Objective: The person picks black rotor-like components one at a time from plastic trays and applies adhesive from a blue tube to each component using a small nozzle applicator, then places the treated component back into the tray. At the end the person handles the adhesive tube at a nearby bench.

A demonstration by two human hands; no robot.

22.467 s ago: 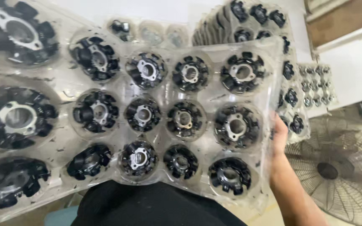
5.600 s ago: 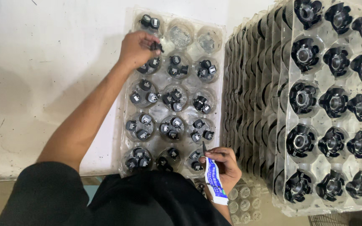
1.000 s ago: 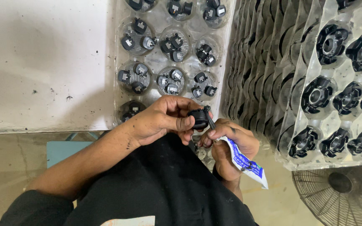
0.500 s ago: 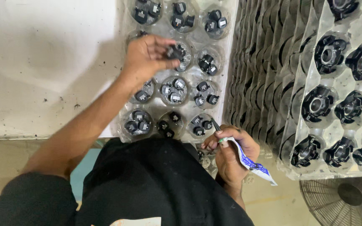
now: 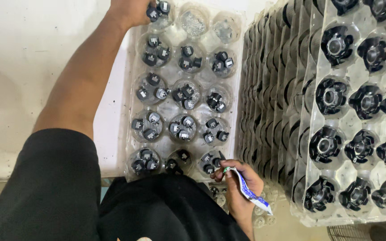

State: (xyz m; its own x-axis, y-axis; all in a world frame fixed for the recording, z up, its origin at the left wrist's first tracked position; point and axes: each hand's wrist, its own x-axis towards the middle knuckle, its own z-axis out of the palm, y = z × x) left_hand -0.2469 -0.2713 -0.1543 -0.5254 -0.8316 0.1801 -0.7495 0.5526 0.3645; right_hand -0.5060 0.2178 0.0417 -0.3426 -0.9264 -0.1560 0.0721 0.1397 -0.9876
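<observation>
While the left hand (image 5: 132, 10) closes on small black plastic parts (image 5: 157, 9) at the far-left cup of the clear moulded plastic tray (image 5: 182, 89), most cups look filled and two far cups (image 5: 208, 22) look empty; the right hand (image 5: 240, 178) pinches a white-and-blue squeeze tube (image 5: 251, 192) beside the stacked trays of black rotor-like wheels (image 5: 336, 102)

Light was even, fairly bright. Glare glinted off clear plastic tray (image 5: 175, 111). Soft arm shadow lay on white table (image 5: 32, 67). Edges looked slightly stretched.
</observation>
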